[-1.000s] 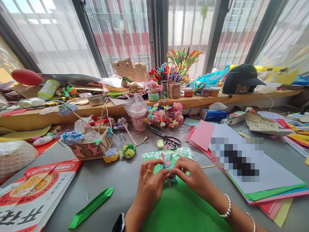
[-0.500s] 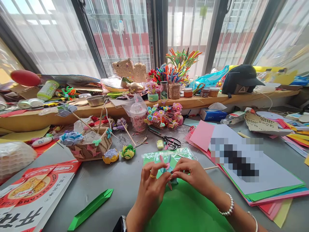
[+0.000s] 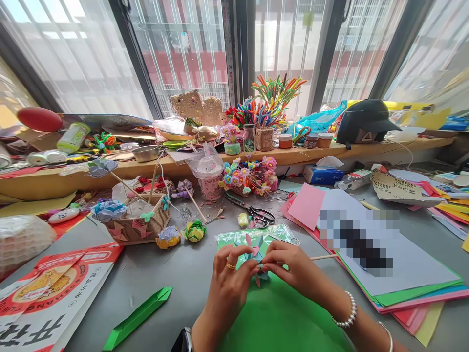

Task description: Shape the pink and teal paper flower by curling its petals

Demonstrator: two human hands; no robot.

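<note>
A folded paper flower [image 3: 256, 252] with pale blue and pink petals is pinched between both my hands above a green sheet [image 3: 282, 313]. My left hand [image 3: 234, 274], wearing a ring, grips its petals from the left. Thumb and fingers of my right hand [image 3: 286, 261] close on the flower's right side, close to my left fingertips. A thin wooden stick [image 3: 324, 256] juts out to the right behind my right hand; whether it joins the flower is hidden. Behind the flower lies a clear plastic packet [image 3: 229, 235] of green paper. A folded green paper strip [image 3: 137, 318] rests at lower left.
Black-handled scissors [image 3: 261, 216] lie beyond my hands. Stacked coloured paper [image 3: 414, 254] spreads at right. At left stand a decorated box [image 3: 135, 230] with paper flowers and a printed paper bag [image 3: 54, 288]. A pink patterned cup [image 3: 210, 181] stands near the ledge.
The paper flower has turned slightly, showing more of its petals between my hands. The stick's visible end has shifted a little to the right. My grip stays nearly the same.
</note>
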